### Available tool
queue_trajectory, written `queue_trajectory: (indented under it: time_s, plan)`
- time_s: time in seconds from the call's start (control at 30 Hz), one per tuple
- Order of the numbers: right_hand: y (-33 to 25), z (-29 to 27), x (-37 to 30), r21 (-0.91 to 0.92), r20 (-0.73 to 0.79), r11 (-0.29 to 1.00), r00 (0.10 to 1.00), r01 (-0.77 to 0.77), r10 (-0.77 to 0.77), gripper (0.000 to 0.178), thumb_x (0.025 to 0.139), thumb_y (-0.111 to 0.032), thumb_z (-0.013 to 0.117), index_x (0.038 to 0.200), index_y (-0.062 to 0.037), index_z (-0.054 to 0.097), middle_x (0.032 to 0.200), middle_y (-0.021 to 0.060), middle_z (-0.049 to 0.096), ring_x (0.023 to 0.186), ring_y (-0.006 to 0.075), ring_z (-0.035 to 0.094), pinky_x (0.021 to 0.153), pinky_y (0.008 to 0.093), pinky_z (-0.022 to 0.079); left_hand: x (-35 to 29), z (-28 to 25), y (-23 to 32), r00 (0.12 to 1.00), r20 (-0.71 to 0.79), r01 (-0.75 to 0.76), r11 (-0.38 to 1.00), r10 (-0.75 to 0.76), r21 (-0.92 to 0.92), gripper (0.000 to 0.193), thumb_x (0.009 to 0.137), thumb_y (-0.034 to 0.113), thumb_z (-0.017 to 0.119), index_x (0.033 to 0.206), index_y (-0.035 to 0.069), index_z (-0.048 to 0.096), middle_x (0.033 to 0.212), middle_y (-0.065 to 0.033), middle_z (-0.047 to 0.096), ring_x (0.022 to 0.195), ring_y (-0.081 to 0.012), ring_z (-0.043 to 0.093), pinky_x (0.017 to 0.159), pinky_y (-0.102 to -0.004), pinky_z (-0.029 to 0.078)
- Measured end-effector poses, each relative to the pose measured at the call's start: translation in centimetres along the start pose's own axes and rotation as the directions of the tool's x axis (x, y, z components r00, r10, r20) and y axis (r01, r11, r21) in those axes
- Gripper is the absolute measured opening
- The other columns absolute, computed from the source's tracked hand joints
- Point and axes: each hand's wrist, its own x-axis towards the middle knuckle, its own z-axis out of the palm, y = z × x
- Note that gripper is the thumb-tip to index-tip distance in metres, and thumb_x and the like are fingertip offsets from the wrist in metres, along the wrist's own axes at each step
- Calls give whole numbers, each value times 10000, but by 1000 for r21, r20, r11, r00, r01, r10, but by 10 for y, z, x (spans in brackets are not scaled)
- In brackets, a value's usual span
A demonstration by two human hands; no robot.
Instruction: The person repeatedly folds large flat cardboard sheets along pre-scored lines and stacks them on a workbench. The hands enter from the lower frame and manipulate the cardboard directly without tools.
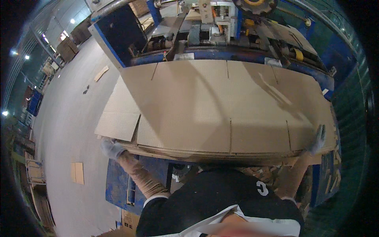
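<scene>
A stack of slotted brown cardboard sheets (185, 106) lies in front of me, its long front edge toward my body. My left hand (112, 148), in a pale glove, is at the stack's front left corner. Its fingers are blurred and partly lost against the edge, so their grip does not show. At the front right corner, my right hand (317, 141), also gloved, rests along the top sheet with its fingers stretched out and pointing away from me. Short slits cut into the sheet's far and near edges, and a flap at the left sits slightly apart.
Beyond the stack stands a blue machine (197, 55) with rollers and metal arms. A blue base (138, 181) sits below the stack at the left. Cardboard scraps (77, 173) lie on the grey floor (67, 130). Green netting (351, 158) hangs at the right.
</scene>
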Motion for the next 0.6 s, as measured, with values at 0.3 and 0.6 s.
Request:
queue_trajectory:
  time_s: [0.3,0.6]
  plan:
    - [-12,-35,-2,-814,-99,576,995,-77,-7,752,830,-530,618,1337,9,482,1286,234,555,1154,391,555,952,452,448,83,9,59,918,361,238,501,165,-832,354,995,258,487,1242,9,540,1225,-115,589,1074,-198,564,933,-358,469]
    - [-103,-26,14,396,8,918,999,29,-34,476,891,-240,598,1284,15,518,1227,184,591,1100,282,567,956,372,437,69,5,114,794,556,608,353,-245,-711,280,906,159,565,1149,22,595,1093,-89,596,995,-206,559,881,-359,463]
